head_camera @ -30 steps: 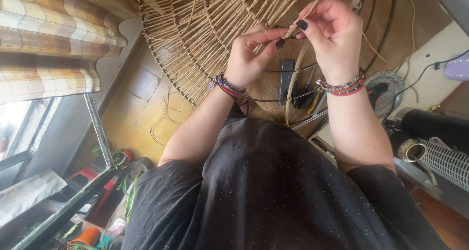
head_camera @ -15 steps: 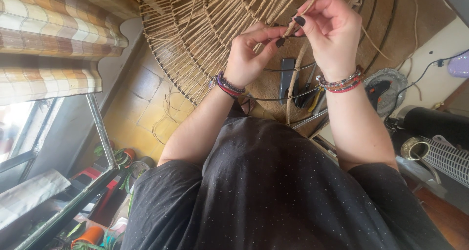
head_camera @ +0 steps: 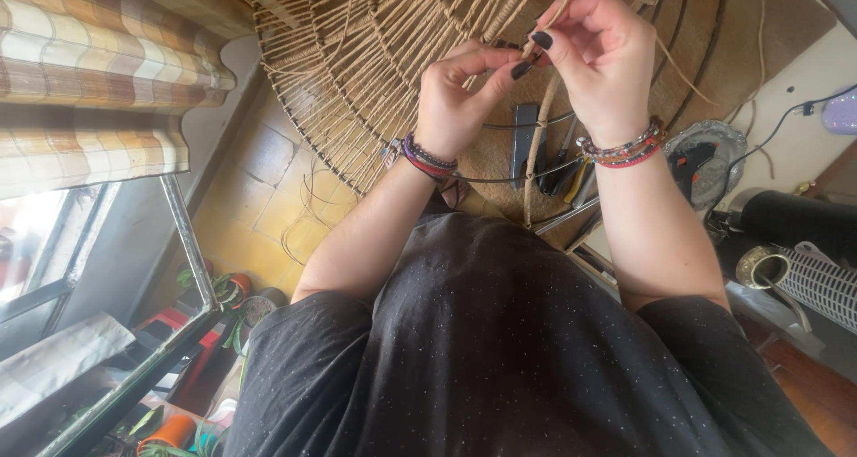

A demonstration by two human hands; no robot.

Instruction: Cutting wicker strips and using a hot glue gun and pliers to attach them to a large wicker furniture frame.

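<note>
Hands meet above the round woven frame (head_camera: 384, 73): the left hand (head_camera: 455, 100) and the right hand (head_camera: 598, 60) both pinch a thin tan cord (head_camera: 553, 15) between thumb and fingertips, the cord running up from the frame's wrapped spokes, beaded bracelets (head_camera: 625, 149) on both wrists.

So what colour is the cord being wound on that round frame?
Pale tan, like natural straw; the cord covers the dark wire frame. Head view shows it best.
</note>
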